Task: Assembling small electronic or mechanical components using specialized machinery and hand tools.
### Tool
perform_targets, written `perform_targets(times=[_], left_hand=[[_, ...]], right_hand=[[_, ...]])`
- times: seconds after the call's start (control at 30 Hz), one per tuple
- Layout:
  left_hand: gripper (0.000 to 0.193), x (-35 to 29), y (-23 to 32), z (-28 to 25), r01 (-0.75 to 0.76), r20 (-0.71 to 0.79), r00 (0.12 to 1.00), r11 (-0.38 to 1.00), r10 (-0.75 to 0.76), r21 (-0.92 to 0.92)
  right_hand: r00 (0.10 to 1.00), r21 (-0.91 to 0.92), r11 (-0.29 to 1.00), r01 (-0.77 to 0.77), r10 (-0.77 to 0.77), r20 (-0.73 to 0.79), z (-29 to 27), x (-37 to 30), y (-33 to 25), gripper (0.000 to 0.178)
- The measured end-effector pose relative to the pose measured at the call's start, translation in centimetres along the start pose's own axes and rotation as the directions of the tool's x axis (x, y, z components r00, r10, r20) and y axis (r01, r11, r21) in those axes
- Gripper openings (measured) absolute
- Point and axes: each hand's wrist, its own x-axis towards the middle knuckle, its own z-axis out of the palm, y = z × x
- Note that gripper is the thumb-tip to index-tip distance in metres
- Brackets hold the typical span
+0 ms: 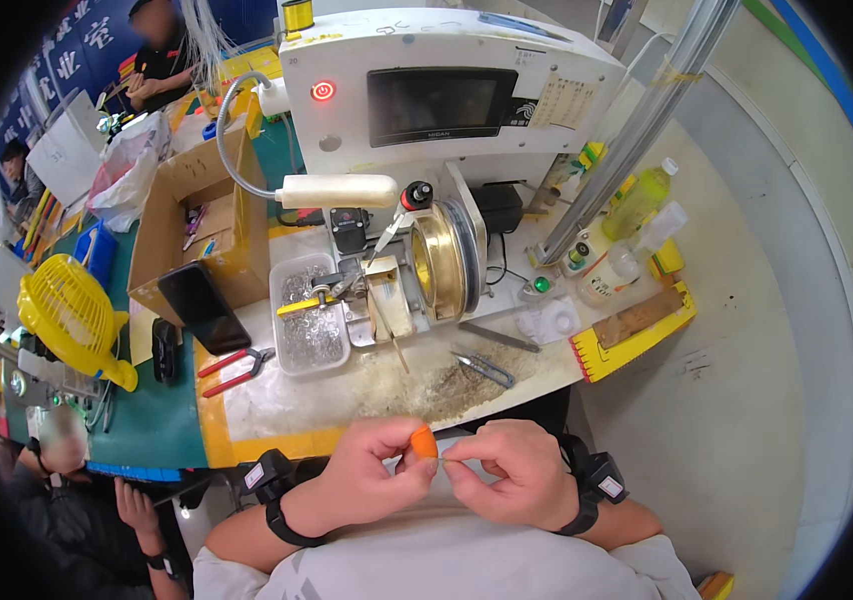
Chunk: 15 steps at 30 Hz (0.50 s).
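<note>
Hands close together, lower centre.
Left hand (375,472) curled closed, a smooth rounded orange piece (425,442) at its fingertips, worn or held unclear; right hand (515,475) pinches a thin sliver (443,460) beside it.

A tiny thin sliver (444,460) sits between right grip (517,472) and a rounded orange piece (424,442) at left grip (372,475).

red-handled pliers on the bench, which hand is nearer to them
Left. The left hand is below and to the right of the red-handled pliers; the right hand is farther right, beyond the left one.
</note>
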Motion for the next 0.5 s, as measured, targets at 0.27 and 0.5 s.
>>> perform_targets(times=[0.27,0.5], left_hand=[[0.011,0.5,-0.4,0.8,-0.018,-0.063,0.998,1.0,0.018,0.005],[0.009,0.5,-1.0,0.8,-0.058,-0.046,0.997,0.997,0.06,0.044]], right_hand=[[0.986,-0.12,0.984,0.129,-0.14,-0.091,0.1,0.0,0.9,0.029],[0.984,-0.129,0.981,0.144,-0.156,-0.091,0.0,-0.5,1.4,0.029]])
